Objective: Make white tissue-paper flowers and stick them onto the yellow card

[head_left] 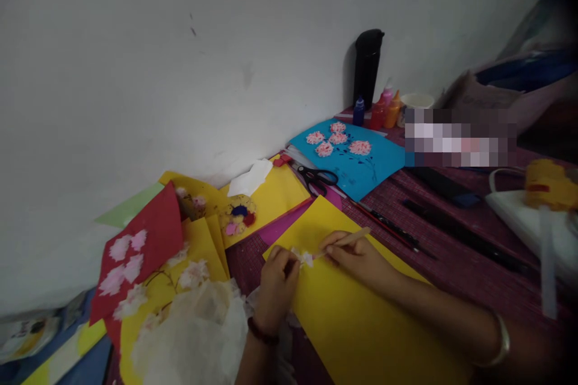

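My left hand (280,277), with a dark bead bracelet at the wrist, pinches a small crumpled piece of white tissue paper (307,258) over the upper part of a yellow sheet (361,319). In my right hand (352,255) is a slim, pale wooden stick (356,236), slanting down to the left. Its lower end looks pinkish and meets the tissue paper or lies right beside it. The right forearm crosses the yellow sheet and wears a light bangle. More thin white tissue (189,334) lies heaped left of my left hand.
Finished-looking flower cards lie around: a blue one (388,156), a red one (169,210). Black-handled scissors (318,177), a paint-stained flower-shaped palette (248,204), paint bottles (377,115), a black flask (366,66) and a yellow glue gun (548,183) stand or lie near the wall and right.
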Action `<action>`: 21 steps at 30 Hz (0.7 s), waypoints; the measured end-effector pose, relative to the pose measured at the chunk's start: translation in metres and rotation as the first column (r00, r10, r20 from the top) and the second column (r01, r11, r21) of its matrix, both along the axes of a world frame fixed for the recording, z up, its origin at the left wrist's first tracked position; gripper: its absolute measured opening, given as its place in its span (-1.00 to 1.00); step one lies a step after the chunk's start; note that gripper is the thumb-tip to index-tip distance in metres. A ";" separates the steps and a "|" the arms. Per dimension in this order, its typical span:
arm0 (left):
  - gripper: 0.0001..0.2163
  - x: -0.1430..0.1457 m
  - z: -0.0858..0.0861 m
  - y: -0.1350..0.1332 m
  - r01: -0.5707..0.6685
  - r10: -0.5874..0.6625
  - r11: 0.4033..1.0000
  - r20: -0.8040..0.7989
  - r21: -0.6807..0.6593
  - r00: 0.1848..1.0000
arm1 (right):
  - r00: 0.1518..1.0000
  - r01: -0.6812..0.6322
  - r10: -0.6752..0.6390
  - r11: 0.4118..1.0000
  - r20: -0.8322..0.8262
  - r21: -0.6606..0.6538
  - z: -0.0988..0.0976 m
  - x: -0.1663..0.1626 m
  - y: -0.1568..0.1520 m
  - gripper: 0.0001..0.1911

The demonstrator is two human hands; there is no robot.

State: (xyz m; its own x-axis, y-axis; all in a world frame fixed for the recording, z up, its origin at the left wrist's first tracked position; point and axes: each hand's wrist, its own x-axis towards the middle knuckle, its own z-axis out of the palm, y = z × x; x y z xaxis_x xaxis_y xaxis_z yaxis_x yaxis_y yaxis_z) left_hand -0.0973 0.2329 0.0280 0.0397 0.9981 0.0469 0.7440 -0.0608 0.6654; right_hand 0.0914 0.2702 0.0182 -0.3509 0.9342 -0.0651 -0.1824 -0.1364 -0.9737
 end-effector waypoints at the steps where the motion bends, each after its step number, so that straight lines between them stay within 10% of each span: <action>1: -0.89 -0.002 0.000 0.001 0.004 -0.004 1.000 0.008 -0.004 1.000 | 0.999 -0.030 0.028 0.998 0.028 0.047 0.000 -0.001 -0.002 -0.89; 21: -0.89 -0.006 0.009 -0.001 0.054 -0.052 0.998 0.088 -0.021 0.995 | 0.870 -0.369 0.048 0.724 0.491 0.583 -0.008 -0.007 -0.010 -0.75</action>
State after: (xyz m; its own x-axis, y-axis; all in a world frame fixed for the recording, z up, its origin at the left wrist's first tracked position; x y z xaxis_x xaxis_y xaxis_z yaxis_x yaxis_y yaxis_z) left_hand -0.1033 0.2317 0.0371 0.0896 0.9955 0.0296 0.6789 -0.0828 0.7296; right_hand 0.0841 0.2605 0.0102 -0.6283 0.7043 0.3304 0.2101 0.5625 -0.7997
